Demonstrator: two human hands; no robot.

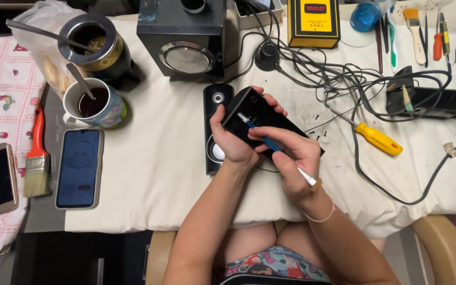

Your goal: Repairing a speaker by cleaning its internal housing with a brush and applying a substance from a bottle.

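A small black speaker box [262, 119] is held tilted above the middle of the cloth-covered table [154, 179], its long axis running from ten o'clock to four o'clock, the upper end pointing toward ten. The left hand [233, 140] grips it from the nine o'clock side, fingers curled over the top edge and thumb underneath, clamped on the casing. The right hand [291, 158] sits at five o'clock of the box, fingers pinched together on a thin blue-handled tool [270, 145] whose tip points to ten o'clock and touches the box's dark face; its pale tail end sticks out toward four o'clock past the wrist.

Just under the box at eight o'clock lies a second black speaker [215, 129], upright on the cloth with its long axis twelve to six. At three o'clock rests a yellow-handled screwdriver [378, 139], blade toward ten, amid a tangle of black cables [339, 79]. At twelve o'clock stands a larger black subwoofer [183, 37] with a round silver-ringed cone. At one o'clock is a yellow rectangular unit [313, 24] with a dark label panel near its top. Far at nine o'clock lies a phone [79, 168] with a lit blue screen, a mug [93, 105] of dark drink above it, and an orange-handled paintbrush [38, 158] further left.
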